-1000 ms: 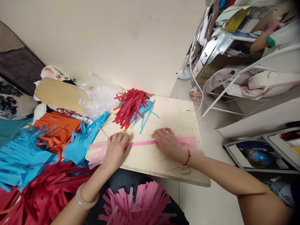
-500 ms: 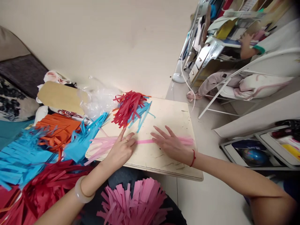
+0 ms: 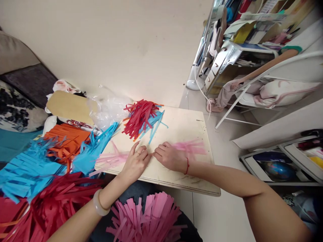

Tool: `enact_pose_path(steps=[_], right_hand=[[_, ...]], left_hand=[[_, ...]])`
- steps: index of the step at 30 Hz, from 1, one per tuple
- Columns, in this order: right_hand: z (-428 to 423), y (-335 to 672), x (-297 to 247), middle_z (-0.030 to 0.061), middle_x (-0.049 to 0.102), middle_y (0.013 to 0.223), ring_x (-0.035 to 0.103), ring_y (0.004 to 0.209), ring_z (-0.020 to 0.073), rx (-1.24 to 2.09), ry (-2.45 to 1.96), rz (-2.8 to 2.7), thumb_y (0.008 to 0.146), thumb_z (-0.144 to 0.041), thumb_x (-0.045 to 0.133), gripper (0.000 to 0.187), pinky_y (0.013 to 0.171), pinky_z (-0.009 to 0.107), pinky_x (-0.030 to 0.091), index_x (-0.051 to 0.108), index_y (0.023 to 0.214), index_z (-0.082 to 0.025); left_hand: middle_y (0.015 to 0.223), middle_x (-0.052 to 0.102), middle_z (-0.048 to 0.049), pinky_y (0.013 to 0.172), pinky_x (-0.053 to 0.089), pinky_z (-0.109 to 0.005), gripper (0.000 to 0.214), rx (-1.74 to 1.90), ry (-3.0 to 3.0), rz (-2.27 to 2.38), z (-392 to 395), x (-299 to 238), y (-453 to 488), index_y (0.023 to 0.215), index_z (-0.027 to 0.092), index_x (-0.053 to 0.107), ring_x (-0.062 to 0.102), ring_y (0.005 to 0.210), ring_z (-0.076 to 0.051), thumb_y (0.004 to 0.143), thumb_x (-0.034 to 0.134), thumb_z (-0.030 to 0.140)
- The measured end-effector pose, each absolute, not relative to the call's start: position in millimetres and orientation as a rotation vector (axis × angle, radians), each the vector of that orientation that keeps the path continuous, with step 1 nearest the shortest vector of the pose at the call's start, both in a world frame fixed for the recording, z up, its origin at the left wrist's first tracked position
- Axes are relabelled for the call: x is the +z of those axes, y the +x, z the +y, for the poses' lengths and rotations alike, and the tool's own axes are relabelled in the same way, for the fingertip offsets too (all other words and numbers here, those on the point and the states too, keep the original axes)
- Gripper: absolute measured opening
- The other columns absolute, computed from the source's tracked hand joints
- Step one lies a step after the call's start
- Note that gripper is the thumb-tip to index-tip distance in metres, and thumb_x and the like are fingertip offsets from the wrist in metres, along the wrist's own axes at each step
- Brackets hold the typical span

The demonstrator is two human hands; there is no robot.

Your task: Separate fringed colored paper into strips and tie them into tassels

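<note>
A twisted length of pink fringed tissue paper stretches across a small cream-coloured table, with loose strands spread at both ends. My left hand grips its middle, thumb and fingers drawn together and the index finger raised a little. Right beside it, my right hand is closed on the same paper. The fingertips of both hands nearly meet, and the paper's middle is hidden beneath them. Just beyond my hands lies a tassel bunch of red strips with blue strips under it.
Pink fringed paper rests on my lap. To the left are piles of blue, orange and dark red fringed paper, plus a clear plastic bag. Another person sits on a white folding chair at the right.
My right hand has slid left towards my left hand and its spread fingers have closed on the paper. My left fingers have curled in. The seated person's arm has dropped to the lap.
</note>
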State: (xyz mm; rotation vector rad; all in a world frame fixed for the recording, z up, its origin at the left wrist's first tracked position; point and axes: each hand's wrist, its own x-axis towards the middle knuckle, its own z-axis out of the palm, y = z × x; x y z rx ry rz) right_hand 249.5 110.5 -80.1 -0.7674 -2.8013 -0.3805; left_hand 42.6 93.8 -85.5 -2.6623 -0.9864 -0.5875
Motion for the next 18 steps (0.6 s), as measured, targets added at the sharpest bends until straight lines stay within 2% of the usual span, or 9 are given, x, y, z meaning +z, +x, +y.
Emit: enact_pose_path(steps=[5,10,18], right_hand=[[112,276,-85,0.0049,0.064,0.083,0.049,0.080,0.0158,-0.247,-0.919,-2.702,0.097,-0.016,0.040,0.026,0.076,0.032,0.028,0.063,0.085,-0.014],[116,281,-78,0.0044,0.066,0.085,0.051,0.085,0.0152,0.049,-1.095,-2.604,0.097,-0.024,0.044,0.026,0.079,0.032,0.029,0.063,0.082,-0.016],[120,271,-70,0.0032,0.062,0.083,0.049,0.085,0.0163,0.273,-1.252,-2.579,0.085,-0.017,0.052,0.011,0.081,0.032,0.029,0.058,0.077,-0.016]], left_hand=[[0.079,0.068,-0.0014,0.103,0.036,-0.050,0.015,-0.843,-2.659,-1.238,89,-94,32,0.088,0.022,0.069,0.057,0.097,-0.021,0.090,0.055,0.019],[0.077,0.069,-0.0017,0.097,0.039,-0.047,0.012,-1.077,-2.621,-1.514,85,-97,24,0.077,0.021,0.067,0.056,0.097,-0.023,0.086,0.062,0.027],[0.089,0.062,-0.0070,0.091,0.040,-0.045,0.017,-1.016,-2.641,-1.731,84,-96,7,0.081,0.018,0.065,0.052,0.100,-0.025,0.088,0.057,0.031]])
